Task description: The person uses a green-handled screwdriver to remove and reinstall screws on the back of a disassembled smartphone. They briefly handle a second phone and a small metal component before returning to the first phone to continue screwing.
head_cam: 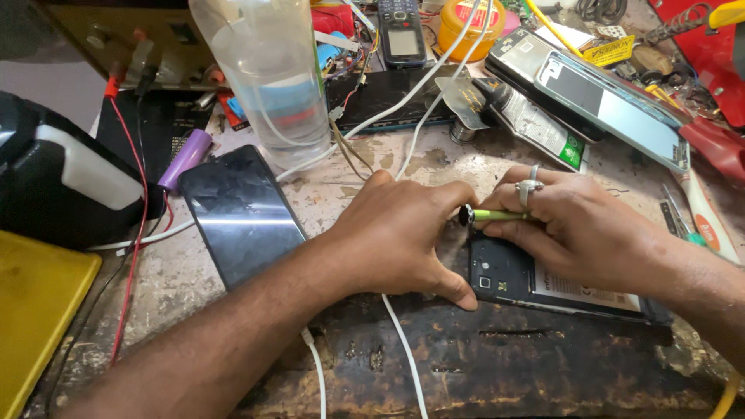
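An opened black phone [543, 283] lies back-up on the worn bench, its inner frame and battery showing. My left hand [403, 237] rests over the phone's left end, fingers curled down and pressing on it. My right hand [574, 221], with rings on one finger, grips a small green-handled screwdriver [497, 215] held almost level, its black cap end pointing left toward my left hand. The screwdriver's tip is hidden under my right fingers.
A dark phone screen [240, 213] lies to the left, beside a purple cell [186, 159] and a clear plastic bottle [272, 74]. White cables [403, 341] and a red wire [136, 233] cross the bench. More opened phones [613, 105] and tools crowd the back right. A yellow tray [39, 310] sits at the left edge.
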